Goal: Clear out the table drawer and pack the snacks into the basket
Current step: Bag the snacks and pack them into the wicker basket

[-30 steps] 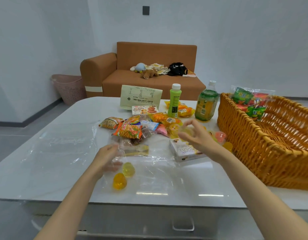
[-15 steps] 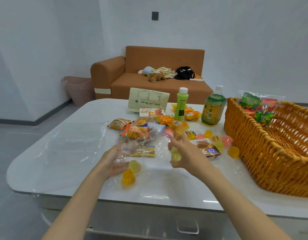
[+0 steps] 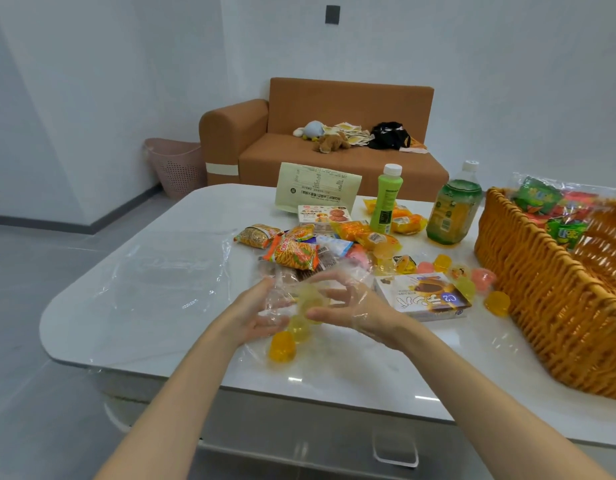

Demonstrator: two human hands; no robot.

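The wicker basket [image 3: 528, 278] is set well right of the grip, a snack bag [image 3: 538, 202] already in it, with most snacks spread beyond the grip. A crumpled clear bag [image 3: 277, 294] is gripped by the left hand [image 3: 254, 306], and a pale jelly cup [image 3: 308, 297] appears pinched by the right hand [image 3: 355, 303] at its mouth, though film and blur leave that uncertain. The slick film could slip or the mouth be missed, so the cup could be dropped onto the two jelly cups [image 3: 281, 346] just below the grip and sent rolling off the table [image 3: 386, 375].
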